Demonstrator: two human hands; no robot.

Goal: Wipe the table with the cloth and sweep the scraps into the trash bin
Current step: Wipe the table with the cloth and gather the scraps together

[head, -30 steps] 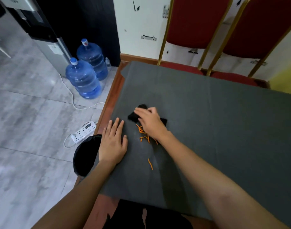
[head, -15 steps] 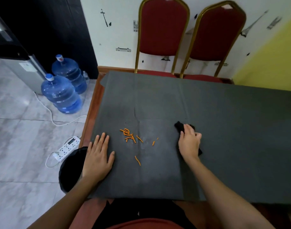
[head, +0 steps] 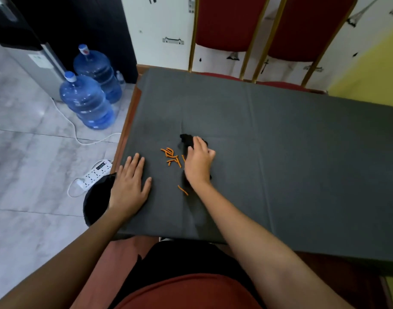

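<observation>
Table (head: 280,152), grey-covered; trash bin (head: 95,197) below its left edge; left hand (head: 129,186) flat, fingers apart, empty; right hand (head: 199,162) pressed on black cloth (head: 186,139) — swept back leftward, now touching orange scraps (head: 171,157) — next push probably binward.

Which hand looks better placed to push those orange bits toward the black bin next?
The right hand: it already presses the black cloth just right of the orange scraps. The black trash bin sits left, below the table edge. The left hand lies flat, empty.
</observation>
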